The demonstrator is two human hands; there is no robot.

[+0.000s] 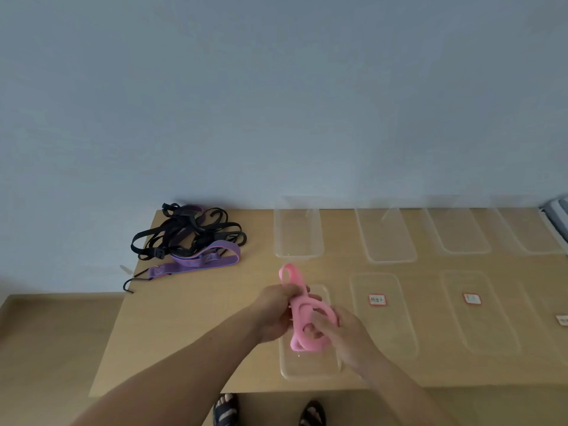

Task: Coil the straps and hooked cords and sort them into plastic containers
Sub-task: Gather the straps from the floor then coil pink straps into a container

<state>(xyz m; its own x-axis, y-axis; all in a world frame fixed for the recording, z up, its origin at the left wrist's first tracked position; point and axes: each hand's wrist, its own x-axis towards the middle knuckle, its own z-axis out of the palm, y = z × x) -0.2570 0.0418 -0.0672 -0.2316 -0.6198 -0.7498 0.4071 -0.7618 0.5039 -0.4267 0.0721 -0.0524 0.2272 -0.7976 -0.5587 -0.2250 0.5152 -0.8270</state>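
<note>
From the head view, the pink strap (298, 315) is in both hands, held just above the nearest clear container (307, 368) at the table's (184, 318) front edge. The left hand (276, 309) curls its fingers round the strap's upper part, and one loop stands up past its knuckles. The right hand (345, 336) grips the lower coil, with fingertips (310, 329) showing through the loop's opening.

At the table's far left corner lies a tangled pile of black straps (187, 232), with a purple strap (204, 259) against its near side and a dark hook (128, 285) reaching past the table edge.

How many turns the pink strap makes is hidden between the palms. The clear containers (385, 238) in the far row are faint against the wood, and their rims are hard to trace.

A red-bordered label (377, 299) sits on the next near container, and its writing is too blurred to read. A second label (472, 298) is likewise illegible. A third label (562, 320) is cut off by the right edge.
</note>
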